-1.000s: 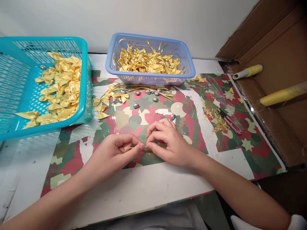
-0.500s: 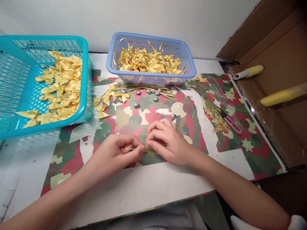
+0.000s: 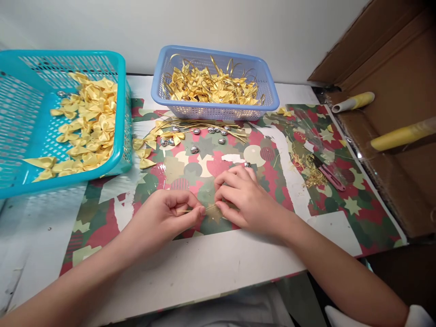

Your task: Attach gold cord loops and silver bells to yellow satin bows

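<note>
My left hand pinches a thin gold cord between thumb and forefinger, low over the patterned paper. Across a small gap, my right hand is closed with its thumb and fingertips on the cord's other end. A short stretch of cord shows between the two hands, and a bit more runs inside my left palm. Just beyond my right fingers lies a silver bell. Farther back are several more silver bells, a bundle of gold cords and loose yellow ribbon bows.
A turquoise basket with yellow bows stands at the left. Behind the cords is a blue basket of bows with gold loops. A pink-handled cutter lies by gold scraps at the right, near a cardboard box.
My right hand has shifted slightly right, away from my left hand, so more of the gold cord shows between them. My left hand stays almost in place.
</note>
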Tool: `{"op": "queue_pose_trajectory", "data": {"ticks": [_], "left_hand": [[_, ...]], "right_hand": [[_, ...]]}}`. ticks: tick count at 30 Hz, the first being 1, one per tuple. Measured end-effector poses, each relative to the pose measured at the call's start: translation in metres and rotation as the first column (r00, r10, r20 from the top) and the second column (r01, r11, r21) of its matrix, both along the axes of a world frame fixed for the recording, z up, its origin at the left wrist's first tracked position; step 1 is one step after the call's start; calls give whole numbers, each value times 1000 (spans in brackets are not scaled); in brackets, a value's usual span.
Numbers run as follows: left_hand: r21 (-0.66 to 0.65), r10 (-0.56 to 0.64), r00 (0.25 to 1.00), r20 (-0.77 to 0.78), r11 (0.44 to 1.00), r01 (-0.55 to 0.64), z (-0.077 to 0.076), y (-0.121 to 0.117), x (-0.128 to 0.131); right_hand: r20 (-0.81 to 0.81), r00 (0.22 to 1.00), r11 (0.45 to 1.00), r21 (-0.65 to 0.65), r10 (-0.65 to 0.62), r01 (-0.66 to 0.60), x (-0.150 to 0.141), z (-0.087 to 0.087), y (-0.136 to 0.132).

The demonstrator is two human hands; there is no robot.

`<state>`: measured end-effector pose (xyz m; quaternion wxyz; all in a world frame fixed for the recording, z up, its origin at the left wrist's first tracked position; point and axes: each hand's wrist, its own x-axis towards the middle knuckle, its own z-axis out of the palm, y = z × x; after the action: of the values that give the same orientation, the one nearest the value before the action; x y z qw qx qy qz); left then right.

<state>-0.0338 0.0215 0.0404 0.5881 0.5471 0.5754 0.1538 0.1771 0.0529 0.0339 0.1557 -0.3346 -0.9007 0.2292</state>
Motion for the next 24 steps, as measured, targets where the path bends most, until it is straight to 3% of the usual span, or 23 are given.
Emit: {"op": "queue_pose_trajectory", "data": {"ticks": [5,16,20,24], "left_hand": [[48,2,1000,-29,999,-1,2,0,-1],[83,6,999,-38,997,-3,3,1,-2],[54,-1,999,-36,999,3,2,1,-2],[-10,-15,1000,-16,1000,14,2,1,-3]], "right_hand": [[26,1000,999,42,-15,13,3,3,1],[13,999,999,-8,-39,39,14,7,4],[-86,993,996,-1,-84,85,9,5,2],[-106,993,998,-32,-56,53,1,0,0]]}}
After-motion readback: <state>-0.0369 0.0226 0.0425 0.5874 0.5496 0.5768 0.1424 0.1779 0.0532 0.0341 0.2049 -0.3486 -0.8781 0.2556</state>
